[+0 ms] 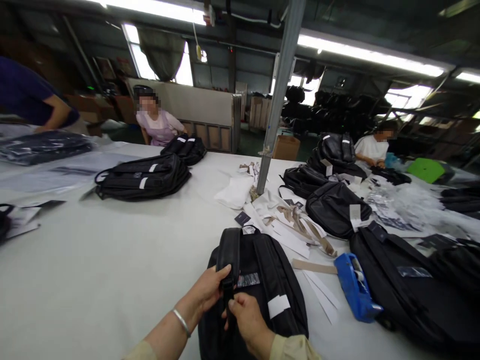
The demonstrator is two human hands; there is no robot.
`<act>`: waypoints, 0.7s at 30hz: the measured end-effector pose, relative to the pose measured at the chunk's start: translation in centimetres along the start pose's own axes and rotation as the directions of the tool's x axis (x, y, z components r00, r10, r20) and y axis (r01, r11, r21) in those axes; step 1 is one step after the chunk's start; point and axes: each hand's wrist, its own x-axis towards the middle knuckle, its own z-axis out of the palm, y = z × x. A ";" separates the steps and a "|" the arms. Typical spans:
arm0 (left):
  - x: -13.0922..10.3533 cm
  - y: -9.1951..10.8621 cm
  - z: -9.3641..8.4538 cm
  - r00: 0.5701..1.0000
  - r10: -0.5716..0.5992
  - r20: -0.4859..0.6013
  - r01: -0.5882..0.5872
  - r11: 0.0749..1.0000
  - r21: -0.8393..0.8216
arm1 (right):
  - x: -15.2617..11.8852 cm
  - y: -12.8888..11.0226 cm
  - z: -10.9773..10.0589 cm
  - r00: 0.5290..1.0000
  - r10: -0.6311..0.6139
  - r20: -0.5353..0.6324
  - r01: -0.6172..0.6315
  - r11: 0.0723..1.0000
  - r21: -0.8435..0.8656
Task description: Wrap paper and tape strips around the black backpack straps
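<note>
The lower frame was largely taken up by a white-topped worktable (105, 270), from which a grey metal post (282, 95) was raised at a slant through the upper middle. Beyond the table, a co-worker in a dark blue shirt (35, 92) was seen at the upper left, another in a lilac apron (165, 126) just right of there, and a third in a white top (373, 146) at the upper right. A large black bag (408, 295) was laid at the lower right, with black backpacks (335, 207) heaped above it. Another black backpack (144, 179) was laid flat left of centre.

The backpack being handled (247, 250) was placed in the lower middle of the frame, its shoulder straps turned upward. Right of it, a blue tape dispenser (354, 287) was set near the large bag. The padded shoulder strap (228, 247) on the frame's left side was pinched near its lower end by the left hand (210, 289), and the narrower black end (227, 290) below was pinched between thumb and fingers of the right hand (249, 316). The other strap was banded by a white wrap (278, 305). A silver bangle (182, 322) was worn on the left wrist.
</note>
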 end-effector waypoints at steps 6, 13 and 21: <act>-0.2 0.1 0.6 0.997 -0.002 -0.083 0.004 1.000 0.018 | 1.4 -2.2 -0.1 0.995 -0.088 0.045 0.085 0.994 0.066; 0.2 2.0 0.9 0.994 0.054 -0.092 -0.055 0.998 -0.012 | 0.2 -0.6 -0.3 0.997 0.023 0.075 -0.025 0.999 0.020; 0.7 4.1 1.0 1.000 -0.010 -0.019 0.010 1.000 0.015 | 1.1 -3.5 0.5 0.989 -0.128 0.067 0.120 0.986 0.113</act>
